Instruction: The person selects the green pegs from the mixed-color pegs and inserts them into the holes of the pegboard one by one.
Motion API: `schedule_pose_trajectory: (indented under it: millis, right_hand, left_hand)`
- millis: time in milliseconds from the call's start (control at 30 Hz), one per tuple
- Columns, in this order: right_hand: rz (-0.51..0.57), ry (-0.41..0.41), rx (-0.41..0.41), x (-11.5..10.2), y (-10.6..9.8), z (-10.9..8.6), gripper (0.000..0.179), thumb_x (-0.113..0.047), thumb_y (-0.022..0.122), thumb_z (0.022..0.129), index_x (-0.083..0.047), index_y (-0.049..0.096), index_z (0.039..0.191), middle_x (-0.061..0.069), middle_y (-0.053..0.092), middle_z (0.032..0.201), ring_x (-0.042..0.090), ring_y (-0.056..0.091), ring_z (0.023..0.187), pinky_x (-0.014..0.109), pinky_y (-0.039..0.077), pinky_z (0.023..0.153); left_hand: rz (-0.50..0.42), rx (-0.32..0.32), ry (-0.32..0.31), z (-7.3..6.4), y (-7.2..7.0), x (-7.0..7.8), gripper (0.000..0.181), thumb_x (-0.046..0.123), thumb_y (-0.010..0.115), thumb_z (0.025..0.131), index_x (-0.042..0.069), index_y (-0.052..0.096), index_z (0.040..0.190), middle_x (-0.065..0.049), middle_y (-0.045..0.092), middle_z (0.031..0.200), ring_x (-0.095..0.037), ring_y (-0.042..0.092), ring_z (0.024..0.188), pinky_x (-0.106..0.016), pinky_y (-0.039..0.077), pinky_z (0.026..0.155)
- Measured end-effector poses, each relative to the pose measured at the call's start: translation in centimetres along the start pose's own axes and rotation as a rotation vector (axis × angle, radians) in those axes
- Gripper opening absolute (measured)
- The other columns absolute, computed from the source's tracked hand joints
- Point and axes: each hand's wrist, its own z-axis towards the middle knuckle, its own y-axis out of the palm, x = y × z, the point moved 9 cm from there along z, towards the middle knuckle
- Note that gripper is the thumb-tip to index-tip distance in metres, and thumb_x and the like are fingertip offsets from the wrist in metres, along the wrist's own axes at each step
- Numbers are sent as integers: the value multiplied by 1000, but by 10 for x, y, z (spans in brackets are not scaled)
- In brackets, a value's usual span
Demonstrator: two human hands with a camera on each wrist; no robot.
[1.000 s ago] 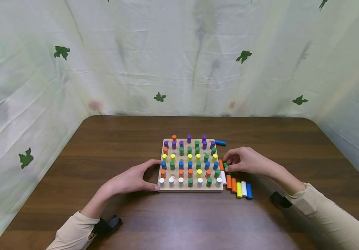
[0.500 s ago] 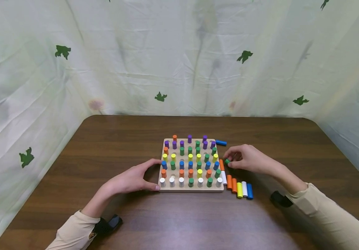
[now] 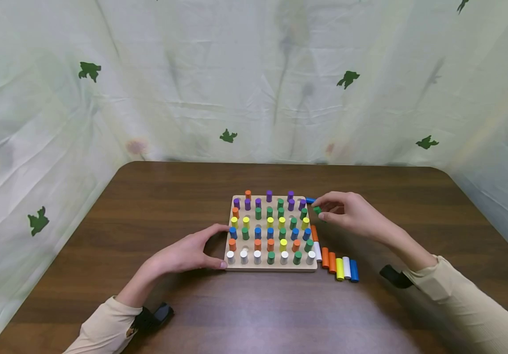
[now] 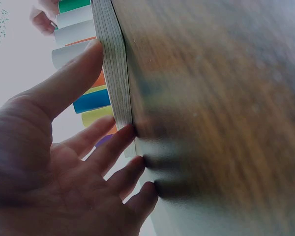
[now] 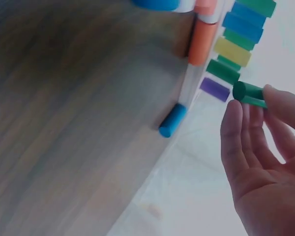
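Observation:
A wooden pegboard (image 3: 254, 269) filled with rows of coloured pegs lies on the table. My left hand (image 3: 187, 253) rests at its left edge, thumb by the near corner and fingers fairly straight; the left wrist view shows the thumb and fingertips touching the board's side (image 4: 119, 93). Between thumb and fingers, my right hand (image 3: 353, 214) pinches a green peg (image 5: 248, 92). It is raised just off the board's right side, near the far right pegs. A blue peg (image 5: 172, 120) lies on the table by the far right corner, partly behind the right fingers in the head view.
Along the board's right edge lie an orange peg (image 3: 314, 233) and a white peg (image 3: 317, 251). A short row continues rightward with orange, yellow (image 3: 340, 269), white and blue (image 3: 354, 271) pegs. A pale curtain (image 3: 254, 88) hangs behind the brown table (image 3: 183, 191).
My right hand has picked up the green peg from beside the board, lifted it and moved it away toward the far right corner. My left hand keeps its place on the board's edge.

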Motion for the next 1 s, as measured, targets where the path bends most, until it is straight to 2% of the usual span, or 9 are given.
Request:
schedule_pose_trajectory:
  millis: [233,500,767,1000]
  right_hand:
    - [66,-45,63,-18,-2,12,23,-13,72,91,-9,68,114,0,68,105,16,63,92,41,54,83]
    - [115,-92,63,-38,2,26,22,-22,73,92,-11,70,110,-4,68,100,14,61,89,33,54,78]
    - [163,-149,22,-53,15,41,18,-18,74,90,-13,71,107,-5,68,97,14,62,87,34,54,77]
    - [176,-158,-26,-64,25,53,17,-10,74,88,-14,70,104,-1,68,96,16,63,87,34,54,75]
  left_hand:
    - [3,0,4,0,-1,0,83,40,82,79,16,41,147,-13,41,149,-32,39,133,-58,29,108]
    - [5,-1,5,0,0,0,82,40,82,79,16,41,147,-14,40,149,-32,39,133,-57,28,109]
    - [7,-1,4,-1,0,0,83,40,82,79,17,41,147,-14,41,149,-33,40,132,-58,29,107]
    - [1,-3,1,0,0,-1,82,40,82,80,18,41,147,-13,40,149,-32,40,133,-58,29,108]
